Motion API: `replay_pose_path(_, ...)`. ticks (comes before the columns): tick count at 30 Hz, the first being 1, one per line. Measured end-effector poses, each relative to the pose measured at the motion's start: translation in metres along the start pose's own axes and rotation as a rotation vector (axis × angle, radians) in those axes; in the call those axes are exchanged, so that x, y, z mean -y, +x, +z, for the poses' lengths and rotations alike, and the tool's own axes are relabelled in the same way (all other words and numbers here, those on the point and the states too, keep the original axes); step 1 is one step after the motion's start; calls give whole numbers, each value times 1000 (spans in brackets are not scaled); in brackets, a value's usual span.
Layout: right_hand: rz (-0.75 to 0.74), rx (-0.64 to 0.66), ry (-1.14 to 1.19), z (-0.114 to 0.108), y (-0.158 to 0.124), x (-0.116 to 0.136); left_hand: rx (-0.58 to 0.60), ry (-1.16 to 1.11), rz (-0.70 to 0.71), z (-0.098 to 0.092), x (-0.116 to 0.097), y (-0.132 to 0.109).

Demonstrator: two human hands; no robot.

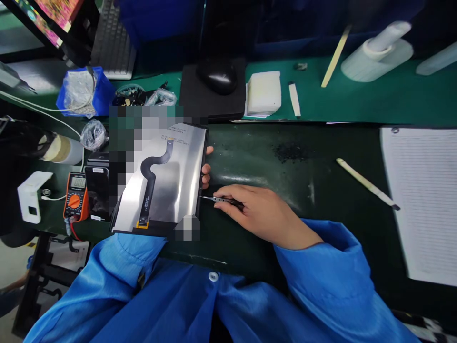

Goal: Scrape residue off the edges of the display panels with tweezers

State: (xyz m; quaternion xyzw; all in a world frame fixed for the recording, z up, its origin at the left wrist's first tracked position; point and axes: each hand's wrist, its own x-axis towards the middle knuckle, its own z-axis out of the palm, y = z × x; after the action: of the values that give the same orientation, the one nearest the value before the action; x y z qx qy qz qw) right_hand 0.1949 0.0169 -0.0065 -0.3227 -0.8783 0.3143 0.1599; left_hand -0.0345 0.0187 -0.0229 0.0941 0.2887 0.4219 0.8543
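Observation:
My left hand (pixel 206 169) is closed on a tablet display panel (pixel 178 186), supporting it from beneath. Only its fingertips show past the panel's right edge. The panel's silvery back faces up, with a black ribbon cable (pixel 148 186) curving across it. Blurred blocks cover parts of its left side and lower right corner. Between the thumb and fingers of my right hand (pixel 257 209) is a pair of tweezers (pixel 224 200). Their thin tip points left and meets the panel's right edge in the view; whether it touches, I cannot tell.
Black crumbs (pixel 291 151) lie on the dark mat beyond my right hand. To the right are a slim stick (pixel 367 183) and a lined sheet (pixel 424 205). An orange multimeter (pixel 75 197) stands left, and a mouse (pixel 216 76) and white block (pixel 264 93) sit on the raised shelf.

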Motion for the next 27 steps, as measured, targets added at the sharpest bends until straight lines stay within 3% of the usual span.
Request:
replay_pose_path(5,-52,-17,-15,0,0,-2,-2,-16,-23,-3,0,3)
replay_pose_path(11,13,11,4,-1,0,0,-20,-34,-10,-3,1,5)
replay_pose_path(27,-22,3,-5,1,-1,-2,-28,-39,-14,-6,3,3)
